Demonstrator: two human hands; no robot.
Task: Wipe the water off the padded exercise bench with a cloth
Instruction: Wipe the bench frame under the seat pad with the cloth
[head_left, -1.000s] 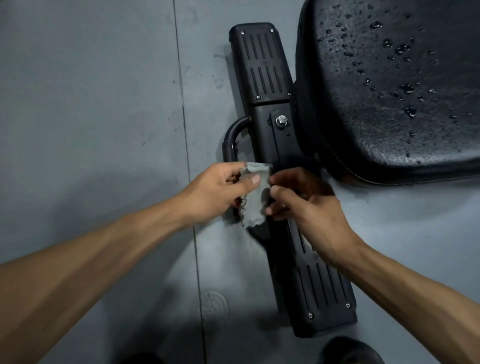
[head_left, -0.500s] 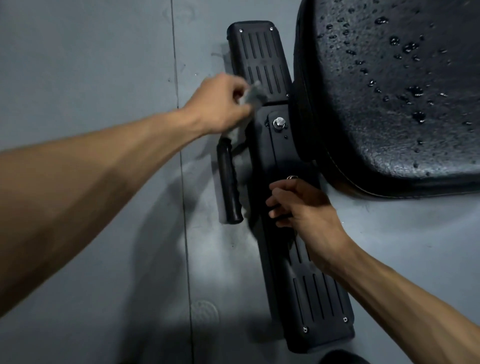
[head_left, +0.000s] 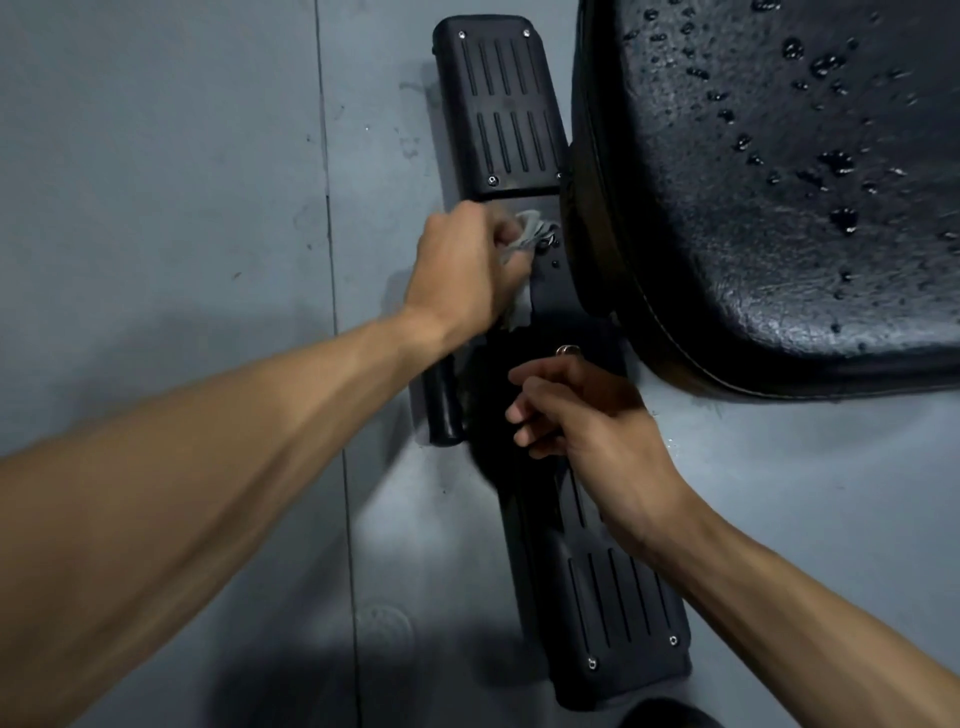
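Nearest, right hand (head_left: 587, 415) hovering over the black base bar (head_left: 597, 597), fingers loosely curled, holding nothing. Beyond, left hand (head_left: 467, 265) bunched around the pale cloth (head_left: 524, 234), rubbing the frame, apparently; blurred. Farther right, padded bench (head_left: 779, 182) still beaded with droplets (head_left: 836, 161), cut off at the edge. Next: carrying cloth onto the pad.

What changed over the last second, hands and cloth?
The right hand let go of the cloth; it had pinched it together with the left hand. The left hand alone now grips it and has carried it up to the base bar beside the bench pad. The right hand hangs loosely curled over the bar. The droplets on the pad are unwiped as before.
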